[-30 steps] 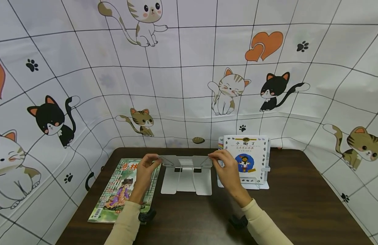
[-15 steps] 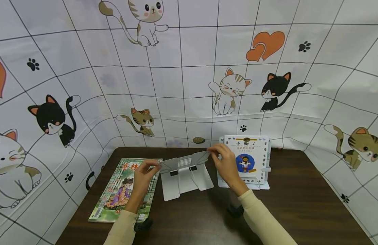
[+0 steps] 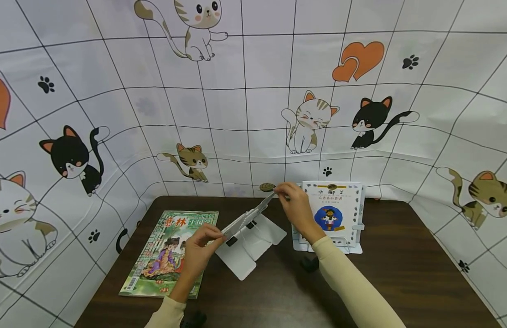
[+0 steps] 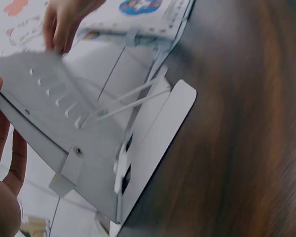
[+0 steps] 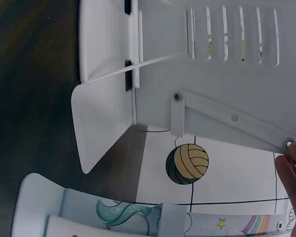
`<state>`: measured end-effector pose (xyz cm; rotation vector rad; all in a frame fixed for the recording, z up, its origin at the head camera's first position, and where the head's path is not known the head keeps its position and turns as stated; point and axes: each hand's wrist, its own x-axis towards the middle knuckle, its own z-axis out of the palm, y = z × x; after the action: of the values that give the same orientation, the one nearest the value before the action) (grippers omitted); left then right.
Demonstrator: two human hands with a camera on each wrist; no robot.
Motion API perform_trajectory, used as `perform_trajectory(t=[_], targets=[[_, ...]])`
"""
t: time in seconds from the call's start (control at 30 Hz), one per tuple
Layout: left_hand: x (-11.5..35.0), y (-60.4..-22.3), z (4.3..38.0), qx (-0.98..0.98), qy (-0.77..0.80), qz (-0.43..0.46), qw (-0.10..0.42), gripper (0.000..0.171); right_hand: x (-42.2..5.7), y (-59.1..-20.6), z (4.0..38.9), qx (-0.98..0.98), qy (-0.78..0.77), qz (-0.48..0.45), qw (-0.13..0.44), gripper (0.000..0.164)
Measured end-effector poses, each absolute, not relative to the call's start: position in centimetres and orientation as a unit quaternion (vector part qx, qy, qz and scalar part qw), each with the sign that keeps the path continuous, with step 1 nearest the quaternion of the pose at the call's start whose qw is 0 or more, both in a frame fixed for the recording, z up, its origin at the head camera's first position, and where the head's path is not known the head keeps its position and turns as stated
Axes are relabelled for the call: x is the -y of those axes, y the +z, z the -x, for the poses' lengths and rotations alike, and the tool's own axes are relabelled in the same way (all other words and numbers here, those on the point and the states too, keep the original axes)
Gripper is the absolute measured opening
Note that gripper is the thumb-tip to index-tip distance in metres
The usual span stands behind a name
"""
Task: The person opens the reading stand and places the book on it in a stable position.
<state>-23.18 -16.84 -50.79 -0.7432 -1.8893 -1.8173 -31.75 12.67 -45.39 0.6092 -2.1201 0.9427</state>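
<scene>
A white folding book stand [image 3: 259, 243] stands turned at an angle on the dark table, its slotted back panel raised above a flat base. At the panel's near left edge, my left hand [image 3: 201, 249] pinches it between thumb and fingers. My right hand [image 3: 295, 207] pinches the far upper corner. Seen from the left wrist, thin wire supports run between the base and the slotted panel [image 4: 39, 94]. In the right wrist view, fingers of my right hand [image 5: 293, 175] grip the panel's corner beside a riveted metal strip [image 5: 234, 117].
A colourful magazine [image 3: 163, 269] lies flat on the table [image 3: 360, 291] at left. Close behind my right forearm, a second stand [image 3: 357, 246] holds a white picture book [image 3: 347, 196] upright. A cat-patterned sheet [image 3: 253, 105] hangs around the table's back and sides.
The book stand has turned counterclockwise on the table. Its left side has come nearer with my left hand, while my right hand has moved farther back and slightly left.
</scene>
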Motion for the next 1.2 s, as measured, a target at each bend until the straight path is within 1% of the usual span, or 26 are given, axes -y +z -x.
perform_trajectory(t=[0.2, 0.33, 0.43, 0.53, 0.63, 0.73, 0.9, 0.97, 1.07, 1.2], targets=[[14.5, -50.5, 22.0, 0.658, -0.641, 0.334, 0.210, 0.022, -11.6, -45.4, 34.0, 0.823, 0.398, -0.238, 0.327, 0.012], [12.7, -50.6, 21.8, 0.660, -0.624, 0.363, 0.210, 0.025, -10.6, -45.3, 35.0, 0.822, 0.406, -0.252, 0.309, 0.011], [11.3, -50.3, 21.7, 0.659, -0.618, 0.379, 0.200, 0.023, -9.7, -45.1, 35.4, 0.823, 0.399, -0.265, 0.306, 0.011], [10.1, -49.9, 21.4, 0.661, -0.619, 0.384, 0.183, 0.019, -9.0, -44.9, 35.6, 0.825, 0.399, -0.274, 0.290, 0.014], [9.3, -49.8, 21.2, 0.664, -0.623, 0.378, 0.167, 0.016, -8.6, -44.9, 35.7, 0.829, 0.404, -0.277, 0.270, 0.015], [9.0, -49.9, 21.3, 0.670, -0.622, 0.371, 0.159, 0.014, -8.4, -44.8, 35.7, 0.835, 0.399, -0.275, 0.261, 0.016], [9.9, -50.0, 22.2, 0.678, -0.623, 0.372, 0.119, 0.013, -8.8, -44.3, 35.0, 0.852, 0.378, -0.268, 0.245, 0.021], [10.6, -49.7, 22.8, 0.687, -0.624, 0.356, 0.106, 0.012, -9.3, -44.1, 34.4, 0.855, 0.373, -0.266, 0.243, 0.026], [11.8, -48.8, 23.7, 0.703, -0.630, 0.314, 0.101, 0.010, -10.1, -44.1, 33.2, 0.855, 0.381, -0.257, 0.242, 0.030], [12.9, -47.4, 25.2, 0.717, -0.643, 0.254, 0.084, 0.016, -11.4, -44.8, 30.8, 0.858, 0.389, -0.236, 0.237, 0.025]])
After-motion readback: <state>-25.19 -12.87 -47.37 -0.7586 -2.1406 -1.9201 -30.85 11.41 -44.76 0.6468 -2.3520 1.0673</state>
